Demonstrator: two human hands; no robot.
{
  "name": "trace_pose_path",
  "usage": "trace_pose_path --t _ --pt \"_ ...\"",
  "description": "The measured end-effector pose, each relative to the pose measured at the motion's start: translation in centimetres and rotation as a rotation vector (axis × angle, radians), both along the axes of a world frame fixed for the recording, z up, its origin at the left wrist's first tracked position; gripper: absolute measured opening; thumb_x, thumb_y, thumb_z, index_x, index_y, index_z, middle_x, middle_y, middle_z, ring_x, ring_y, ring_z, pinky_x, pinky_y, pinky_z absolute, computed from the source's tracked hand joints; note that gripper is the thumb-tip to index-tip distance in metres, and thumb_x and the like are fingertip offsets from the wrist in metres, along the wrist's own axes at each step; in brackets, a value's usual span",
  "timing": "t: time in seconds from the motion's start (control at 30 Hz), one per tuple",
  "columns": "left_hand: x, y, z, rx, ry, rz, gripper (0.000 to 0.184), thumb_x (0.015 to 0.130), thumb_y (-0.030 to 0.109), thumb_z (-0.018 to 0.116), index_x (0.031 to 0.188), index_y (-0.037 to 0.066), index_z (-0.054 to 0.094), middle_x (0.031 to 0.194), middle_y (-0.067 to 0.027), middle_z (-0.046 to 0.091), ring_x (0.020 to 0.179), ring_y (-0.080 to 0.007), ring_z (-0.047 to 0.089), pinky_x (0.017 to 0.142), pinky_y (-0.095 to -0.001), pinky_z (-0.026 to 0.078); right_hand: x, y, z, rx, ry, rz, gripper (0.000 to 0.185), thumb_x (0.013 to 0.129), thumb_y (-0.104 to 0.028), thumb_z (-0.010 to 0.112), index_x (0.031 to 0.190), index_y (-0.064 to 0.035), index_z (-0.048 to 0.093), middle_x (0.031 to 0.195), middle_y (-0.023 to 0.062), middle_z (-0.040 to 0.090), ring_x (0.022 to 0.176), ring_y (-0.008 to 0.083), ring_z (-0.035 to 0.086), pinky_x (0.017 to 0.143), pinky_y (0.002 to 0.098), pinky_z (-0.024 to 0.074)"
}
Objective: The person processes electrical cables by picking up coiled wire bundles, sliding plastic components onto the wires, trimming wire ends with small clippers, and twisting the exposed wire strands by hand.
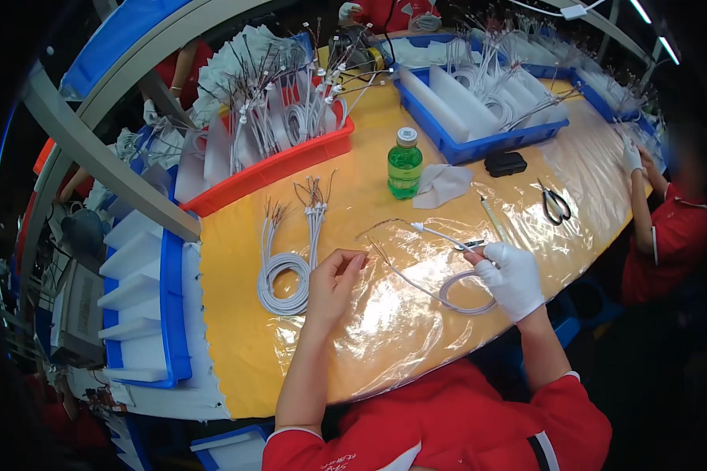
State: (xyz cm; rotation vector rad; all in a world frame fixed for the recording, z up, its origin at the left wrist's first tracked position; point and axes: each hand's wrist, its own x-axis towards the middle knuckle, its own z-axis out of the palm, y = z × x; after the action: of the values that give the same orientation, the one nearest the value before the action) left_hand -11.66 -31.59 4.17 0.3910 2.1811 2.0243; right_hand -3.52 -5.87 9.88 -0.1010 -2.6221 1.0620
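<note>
My right hand [511, 279], in a white glove with bare fingertips, is closed on a coiled white cable [465, 311]. One end of the cable carries a white connector [418, 227] and thin dark wires; the other has loose stripped wires pointing left. A small dark tool [471, 246] shows at the right fingertips; I cannot tell if it is held. My bare left hand [334, 286] has thumb and forefinger pinched together near the loose wires, and what lies between them is too small to make out. Left of it lies a bundle of coiled white cables [283, 302].
A green bottle [404, 166], a pale cloth [441, 185], a black case [505, 163], scissors [556, 206] and a pen-like stick [494, 218] lie beyond my hands. A red bin [291, 162] and a blue bin [479, 149] hold cables. A co-worker [672, 228] sits at right.
</note>
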Motion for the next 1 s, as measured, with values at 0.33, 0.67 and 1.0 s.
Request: trace_pose_path --t 0.33,0.67,1.0 --pt "3.3 -3.8 2.1 -0.672 0.439 0.226 0.022 0.079 0.005 0.064 0.099 -0.003 0.06 0.092 -0.0122 0.059 0.084 -0.0233 0.057 0.075 -0.0296 0.046 -10.0 15.3 1.7 -0.68 0.403 -0.244 0.028 0.091 -0.024 0.054 0.102 -0.0003 0.063 0.094 0.0067 0.065 0.079 0.0132 0.065 0.05 0.0176 0.0438" --pt "3.9 -6.6 2.2 -0.992 0.372 0.215 0.038 0.069 0.003 0.071 0.104 -0.005 0.059 0.094 -0.0186 0.059 0.085 -0.032 0.058 0.074 -0.035 0.048 -22.5 18.8 -1.8 -0.834 0.269 -0.292 0.036 0.091 -0.018 0.051 0.121 0.0008 0.051 0.108 0.0091 0.06 0.089 0.0166 0.064 0.064 0.022 0.0471" --pt "3.0 -6.9 2.9 -0.778 0.151 0.257 0.028 0.076 0.007 0.068 0.099 -0.007 0.061 0.089 -0.0195 0.061 0.08 -0.0288 0.06 0.066 -0.0316 0.048 -9.4 10.4 -4.1 -0.421 -0.213 0.085 0.03 0.087 -0.014 0.053 0.111 0.0031 0.058 0.102 0.0101 0.065 0.086 0.0103 0.06 0.072 0.023 0.0458"
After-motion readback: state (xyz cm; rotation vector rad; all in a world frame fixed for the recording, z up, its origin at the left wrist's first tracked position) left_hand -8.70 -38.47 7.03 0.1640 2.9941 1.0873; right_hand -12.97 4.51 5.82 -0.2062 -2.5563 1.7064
